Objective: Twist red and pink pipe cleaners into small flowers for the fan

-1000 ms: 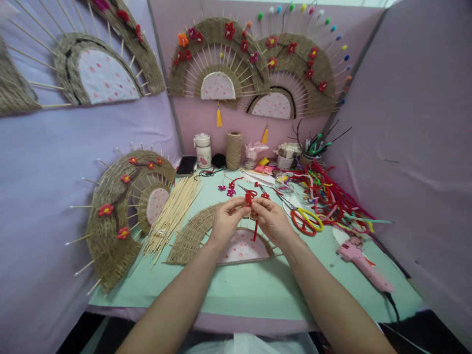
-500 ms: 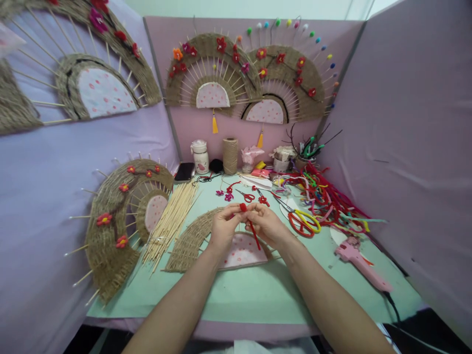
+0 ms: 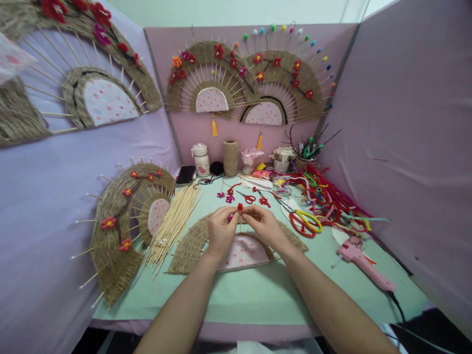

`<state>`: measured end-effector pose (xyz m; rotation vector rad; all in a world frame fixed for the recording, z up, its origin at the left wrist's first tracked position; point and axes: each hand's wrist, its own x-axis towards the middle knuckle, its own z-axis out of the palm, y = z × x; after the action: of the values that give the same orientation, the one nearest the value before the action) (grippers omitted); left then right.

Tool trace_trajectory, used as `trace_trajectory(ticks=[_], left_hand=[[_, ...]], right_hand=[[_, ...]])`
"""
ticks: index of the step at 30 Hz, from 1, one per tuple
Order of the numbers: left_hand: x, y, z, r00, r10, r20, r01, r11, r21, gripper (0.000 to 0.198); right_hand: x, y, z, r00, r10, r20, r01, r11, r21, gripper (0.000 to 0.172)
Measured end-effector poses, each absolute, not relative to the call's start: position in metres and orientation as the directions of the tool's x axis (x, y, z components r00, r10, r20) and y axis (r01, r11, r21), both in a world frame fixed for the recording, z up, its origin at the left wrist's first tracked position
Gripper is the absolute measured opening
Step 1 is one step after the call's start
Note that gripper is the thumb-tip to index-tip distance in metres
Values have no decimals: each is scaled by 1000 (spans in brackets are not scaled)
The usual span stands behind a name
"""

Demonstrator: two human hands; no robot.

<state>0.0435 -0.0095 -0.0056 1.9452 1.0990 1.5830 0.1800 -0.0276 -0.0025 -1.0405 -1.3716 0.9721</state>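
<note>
Between the fingertips of both hands is a small piece of red pipe cleaner point(image 3: 240, 207), bent into a compact shape. My left hand point(image 3: 222, 227) pinches it from the left, and my right hand point(image 3: 263, 223) pinches from the right. Both hands are over a twine-woven fan point(image 3: 191, 246) lying flat on the table, its half-round centre point(image 3: 245, 250) white with pink dots. A bit of purple shows by the left fingers. Beyond the hands lie small scissors point(image 3: 248, 198), purple pipe-cleaner flowers point(image 3: 229, 198) and a red flower point(image 3: 264, 201).
Large red-and-yellow-handled scissors point(image 3: 304, 222) and a pink glue gun point(image 3: 365, 265) with a cord lie right, below heaped pipe cleaners point(image 3: 324, 196). Left are bamboo sticks point(image 3: 171, 226) and a leaning fan point(image 3: 110, 250). A phone point(image 3: 185, 174), a bottle point(image 3: 200, 160) and a twine spool point(image 3: 230, 158) stand behind.
The red pipe cleaner's straight tail, which hung below the right fingers, no longer shows. The right fingers have moved in closer to the left ones. The view has shifted slightly.
</note>
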Motion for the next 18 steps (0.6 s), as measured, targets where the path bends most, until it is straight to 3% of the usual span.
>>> trace_trajectory(ticks=[4,8,18], left_hand=[[44,-7,-7,114,724,680,438,-651,620,11],[45,-7,-11,138,721,679,520,-637,570,11],[52,-12,-12,144,781,607,388,-609,692,14]], right_hand=[[181,-29,-2,128,926,355,99,345,-934,19],[179,-32,-1,108,909,402,126,389,-913,19],[178,-31,-2,136,924,359,119,344,-931,19]])
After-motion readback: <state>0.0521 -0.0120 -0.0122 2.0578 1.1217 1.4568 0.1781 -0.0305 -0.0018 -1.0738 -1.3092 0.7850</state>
